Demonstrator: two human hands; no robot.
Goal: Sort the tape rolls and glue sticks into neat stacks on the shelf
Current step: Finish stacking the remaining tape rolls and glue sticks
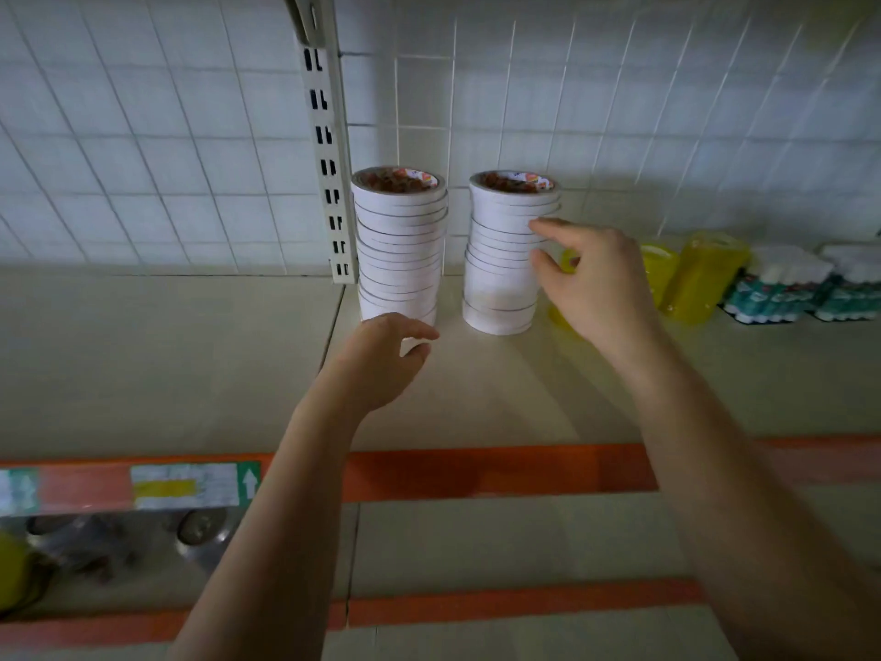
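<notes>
Two tall stacks of white tape rolls stand upright on the cream shelf [476, 388], close to the tiled back wall [143, 136]. The left stack [399, 245] sits just to the right of the slotted metal upright [329, 174], and the right stack [507, 252] stands a little further right of that upright, apart from the first with a clear gap between them. Both stacks are slightly uneven, with some rolls shifted sideways. The left hand [381, 360] is at the foot of the left stack, its fingers loosely curved and a little apart, thumb and forefinger touching or nearly touching the bottom rolls; whether they actually grip a roll I cannot tell. The right hand [596, 288] is at the right side of the right stack, fingers spread and bent, the forefinger tip against the rolls about halfway up and the thumb lower down on the same side, not closed round anything. Further right of the upright, past the right hand, yellow tape rolls [701, 274] lie partly hidden behind that hand, and beyond them are packs of glue sticks [782, 288] with white caps and teal labels, near the wall. An orange strip [500, 474] runs along the shelf's front edge, with a price label [190, 484] on it left of the upright.
</notes>
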